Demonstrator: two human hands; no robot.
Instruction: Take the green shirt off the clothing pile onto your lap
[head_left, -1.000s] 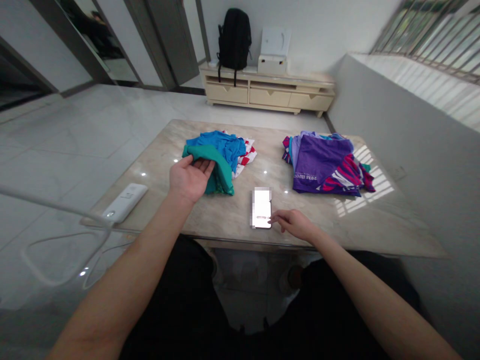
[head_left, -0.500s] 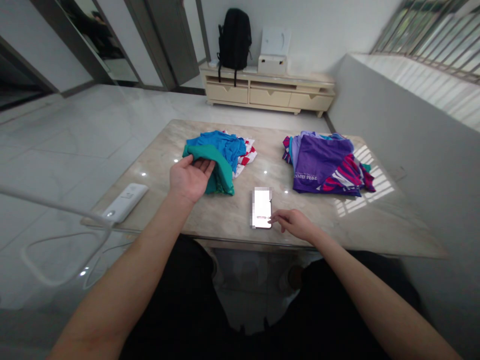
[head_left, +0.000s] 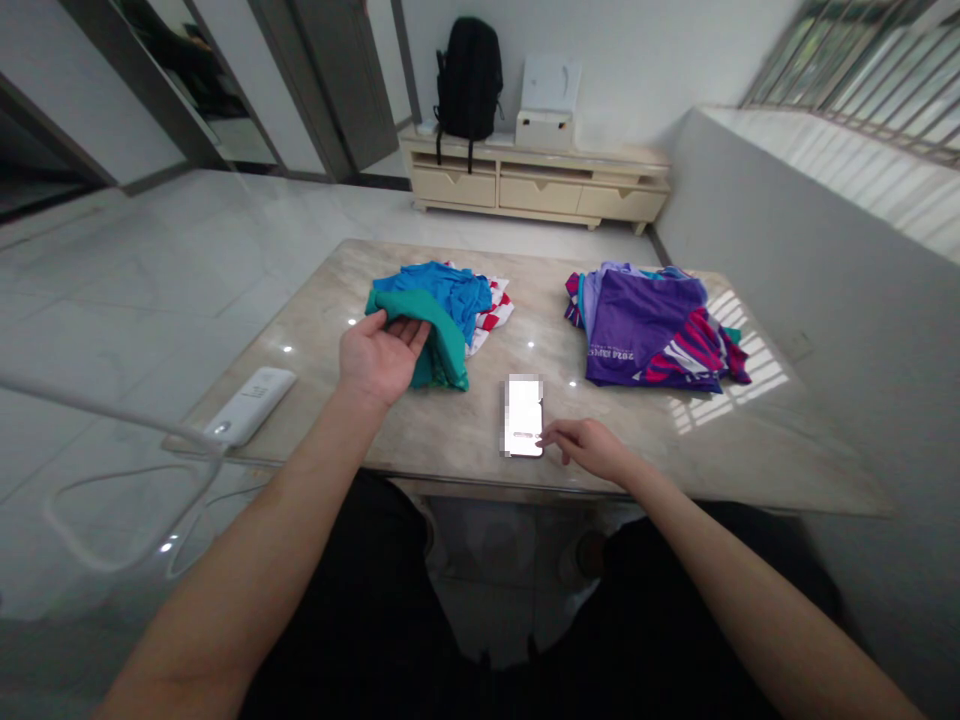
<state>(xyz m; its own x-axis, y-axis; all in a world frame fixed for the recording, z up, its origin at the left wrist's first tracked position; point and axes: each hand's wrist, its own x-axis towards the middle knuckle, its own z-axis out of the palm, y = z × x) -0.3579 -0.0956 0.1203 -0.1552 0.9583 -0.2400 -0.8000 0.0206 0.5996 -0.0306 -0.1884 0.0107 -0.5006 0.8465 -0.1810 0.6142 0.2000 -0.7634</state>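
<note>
The left hand (head_left: 379, 360) lies palm up, its open fingers slipped beneath the folded edge of a teal garment (head_left: 448, 350), which sits on a blue-and-striped clothing pile (head_left: 450, 295) on the marble table (head_left: 420, 440). The fabric looks light and limp, best taken by that fold. The right hand (head_left: 589, 450) rests with loosely curled fingers beside a smartphone (head_left: 523, 415).

Head-worn view, facing forward — downward
</note>
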